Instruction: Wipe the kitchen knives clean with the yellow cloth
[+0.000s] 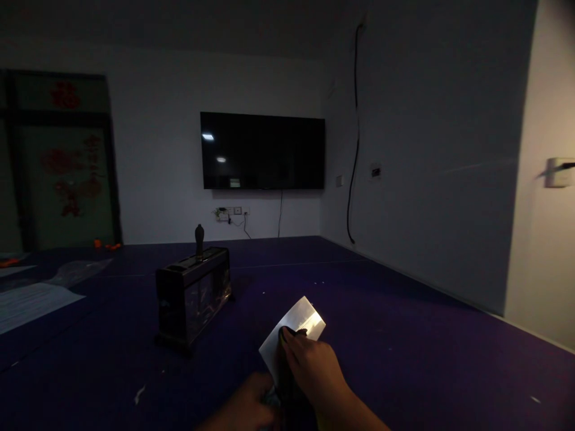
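Note:
My right hand (312,365) is closed around a dark handle, its fingers pressing on the back of a wide shiny metal blade (294,332) that points away from me. My left hand (247,407) sits at the bottom edge, closed near the lower end of the same tool; what it grips is hidden. A dark knife block (193,296) with clear side panels stands on the purple surface (404,359) to the left of the blade, with one dark handle (199,240) sticking up from its top.
The room is dim. A black wall-mounted screen (263,151) hangs ahead, with sockets and cables below it. White sheets (31,302) lie on the surface at far left. A cable (354,137) runs down the right wall.

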`<state>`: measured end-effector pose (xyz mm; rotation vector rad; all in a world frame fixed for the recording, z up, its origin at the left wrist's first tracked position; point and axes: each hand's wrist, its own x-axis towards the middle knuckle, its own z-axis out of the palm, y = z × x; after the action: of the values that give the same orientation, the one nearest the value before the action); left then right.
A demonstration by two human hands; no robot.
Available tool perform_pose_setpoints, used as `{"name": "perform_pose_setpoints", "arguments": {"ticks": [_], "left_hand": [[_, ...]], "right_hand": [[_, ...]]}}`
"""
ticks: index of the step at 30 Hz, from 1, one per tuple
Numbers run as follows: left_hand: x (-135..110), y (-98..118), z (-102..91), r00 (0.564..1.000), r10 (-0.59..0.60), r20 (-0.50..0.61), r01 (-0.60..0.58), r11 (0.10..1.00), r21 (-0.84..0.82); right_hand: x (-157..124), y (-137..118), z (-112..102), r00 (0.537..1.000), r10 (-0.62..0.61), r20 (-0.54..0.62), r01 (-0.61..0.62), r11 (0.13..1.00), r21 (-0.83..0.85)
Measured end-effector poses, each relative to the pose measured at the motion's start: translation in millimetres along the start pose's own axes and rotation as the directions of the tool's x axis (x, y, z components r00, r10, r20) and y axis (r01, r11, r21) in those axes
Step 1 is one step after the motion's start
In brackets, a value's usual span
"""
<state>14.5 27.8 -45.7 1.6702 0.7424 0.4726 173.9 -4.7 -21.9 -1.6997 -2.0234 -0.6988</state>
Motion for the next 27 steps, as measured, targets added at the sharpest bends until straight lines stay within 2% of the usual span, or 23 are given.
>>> {"name": "perform_pose_setpoints", "arguments": {"ticks": [4,7,10,13,20,27], "left_hand": [[3,-1,-0.2,1.000,0.017,0.001,-0.017,1.000,0.001],[9,-8,-0.4,0.999,0.028,0.020,-0.027,0.999,-0.038],[12,-14,-1.5,0.997,0.038,0.071,-0.033,0.997,-0.076],[11,-17,-3.4,0.997,0.058,0.053,-0.053,0.995,-0.084],[6,-7,-1.1,0.993,0.085,0.087,-0.074,0.989,-0.127],[9,-12,-4.0,0.998,0.047,0.045,-0.047,0.999,-0.020]], "right_hand": [[-2,-17,0,0.981,-0.192,-0.015,0.192,0.981,-0.016],[-3,-23,-1,0.965,-0.261,-0.003,0.261,0.965,-0.025],[-2,-21,0,0.965,-0.262,-0.021,0.261,0.965,-0.028],[-2,-19,3,0.964,-0.258,-0.063,0.256,0.966,-0.048],[-4,-13,11,0.949,-0.279,-0.150,0.282,0.960,-0.001],[2,6,16,0.985,-0.096,-0.140,0.100,0.995,0.023]]}}
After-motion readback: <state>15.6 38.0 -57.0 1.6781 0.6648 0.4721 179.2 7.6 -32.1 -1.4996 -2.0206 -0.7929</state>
